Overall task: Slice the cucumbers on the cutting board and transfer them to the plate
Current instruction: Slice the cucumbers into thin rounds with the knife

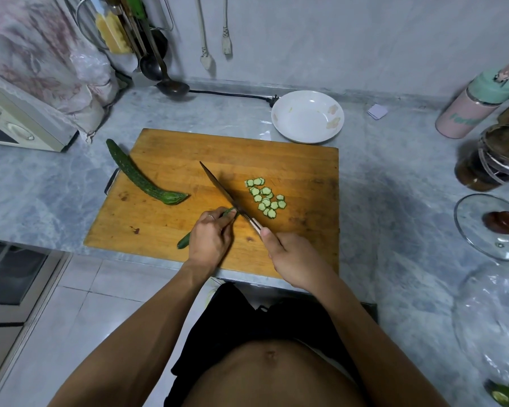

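Two cucumbers on the board (291,160): one whole (141,179), lying across the far-left corner with its tip hanging over the edge, and a thinner one (185,241) under work near the middle. Around a dozen or more slices (265,198) heaped just right of the knife (224,190), on the board, none yet on the plate (306,116), which sits off the board's far-right corner and holds nothing visible. Left hand (210,239) curled over the thin cucumber, fingertips pinching it down close beside the blade. Right hand (291,259) wrapped round the knife handle, thumb laid along the top. Blade angled from near-right to far-left, heel resting at the cut end of the cucumber, tip pointing far. By the look of it, mid-slicing, early in the job: most of the thin cucumber left near the left hand, the whole one untouched, no transfer begun. Next move likely another thin cut, calling for a small slide of the left fingertips back along the cucumber, away from the edge, and a straight downward press of the blade. Main risk: fingertips very near the steel. Elsewhere on the counter, a ladle (171,86) far, a bottle (473,110) and glass lid (494,227) right.
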Demonstrator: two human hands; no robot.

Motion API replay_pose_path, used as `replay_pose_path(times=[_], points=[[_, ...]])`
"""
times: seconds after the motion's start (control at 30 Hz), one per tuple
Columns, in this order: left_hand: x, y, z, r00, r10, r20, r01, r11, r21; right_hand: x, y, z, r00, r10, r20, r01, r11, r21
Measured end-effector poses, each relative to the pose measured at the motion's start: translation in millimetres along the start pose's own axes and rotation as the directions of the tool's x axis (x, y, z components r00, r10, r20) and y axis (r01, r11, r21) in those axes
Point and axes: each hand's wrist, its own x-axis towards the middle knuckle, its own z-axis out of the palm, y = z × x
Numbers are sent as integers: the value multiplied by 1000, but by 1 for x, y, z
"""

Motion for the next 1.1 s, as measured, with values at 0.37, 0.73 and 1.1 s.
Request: replay_pose_path(times=[0.37,0.73,1.1], points=[[-1,0,2,1000,3,12,-3,1000,3,25,-6,6,989,113,95,-122,988,99],[0,3,-1,1000,-29,-5,29,998,-52,35,-11,-10,938,292,186,-339,883,325],[4,-2,-6,997,-66,28,67,996,-63,28,-9,-11,982,184,-44,-182,982,48]])
